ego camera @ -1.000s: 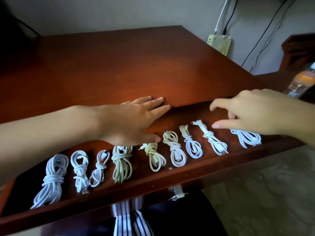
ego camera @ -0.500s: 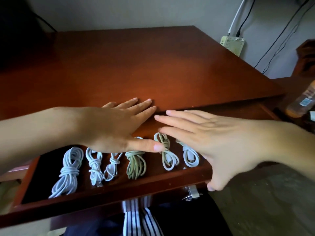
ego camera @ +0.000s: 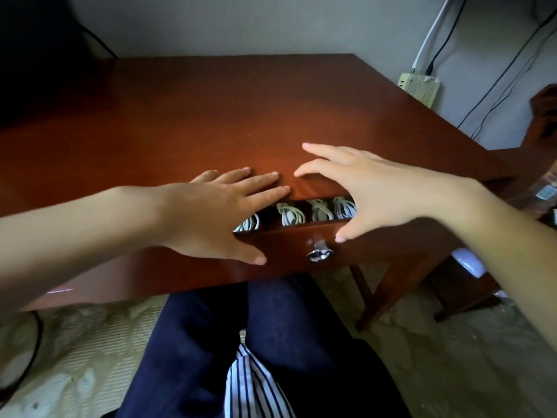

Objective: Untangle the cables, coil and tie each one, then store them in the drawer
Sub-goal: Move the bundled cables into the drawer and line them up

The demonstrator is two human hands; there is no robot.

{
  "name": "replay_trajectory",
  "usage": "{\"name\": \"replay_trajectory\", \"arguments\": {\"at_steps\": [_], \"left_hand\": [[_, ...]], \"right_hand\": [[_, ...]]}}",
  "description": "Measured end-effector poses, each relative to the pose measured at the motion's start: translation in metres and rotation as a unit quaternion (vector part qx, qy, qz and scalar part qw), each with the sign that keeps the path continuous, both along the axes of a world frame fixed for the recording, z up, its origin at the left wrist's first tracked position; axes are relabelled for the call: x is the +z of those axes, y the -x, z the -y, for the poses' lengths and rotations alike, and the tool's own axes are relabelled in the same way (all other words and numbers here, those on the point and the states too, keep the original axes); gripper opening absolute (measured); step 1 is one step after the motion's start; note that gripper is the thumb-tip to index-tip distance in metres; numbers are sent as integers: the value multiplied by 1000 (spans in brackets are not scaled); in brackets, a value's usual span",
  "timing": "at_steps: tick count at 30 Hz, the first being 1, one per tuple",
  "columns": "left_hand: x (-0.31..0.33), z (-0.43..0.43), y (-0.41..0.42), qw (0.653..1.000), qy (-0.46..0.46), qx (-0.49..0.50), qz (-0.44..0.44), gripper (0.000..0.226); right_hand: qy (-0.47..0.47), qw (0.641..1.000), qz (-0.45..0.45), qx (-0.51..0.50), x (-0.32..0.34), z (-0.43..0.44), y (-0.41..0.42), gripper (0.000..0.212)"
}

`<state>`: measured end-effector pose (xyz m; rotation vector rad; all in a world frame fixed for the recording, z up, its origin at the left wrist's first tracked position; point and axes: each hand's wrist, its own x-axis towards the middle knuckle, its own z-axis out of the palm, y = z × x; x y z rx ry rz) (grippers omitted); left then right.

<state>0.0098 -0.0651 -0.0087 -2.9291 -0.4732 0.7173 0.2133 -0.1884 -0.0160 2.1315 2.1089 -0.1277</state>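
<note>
Nothing readable here tbh. The bottle (ego camera: 547,188) at the right edge has a small blue label, but it's way too blurry. The marks on the wall box (ego camera: 420,89) are too tiny.

Wears dark navy trousers (ego camera: 196,342) of plain matte cloth over both thighs. Also wears a shirt (ego camera: 256,384) striped in white and thin navy lines, with a hem in loose folds at the lap. Shows bare forearms (ego camera: 75,236) on both sides, with left hand (ego camera: 208,218) and right hand (ego camera: 382,188) uncovered and fingernails (ego camera: 258,260) short and rounded.
</note>
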Motion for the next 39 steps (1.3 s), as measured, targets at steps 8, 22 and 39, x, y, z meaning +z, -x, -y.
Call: {"name": "replay_trajectory", "arguments": {"at_steps": [8, 22, 39], "left_hand": [[-9, -32, 20, 997, -30, 51, 40, 93], [-5, -52, 17, 990, -116, -48, 70, 82], [-35, -52, 34, 967, -138, -59, 205, 64]], "right_hand": [[19, 999, 20, 25, -11, -19, 1, 112], [43, 982, 179, 26, 17, -39, 18, 108], [-192, 978, -87, 4, -34, -4, 2, 63]]}}
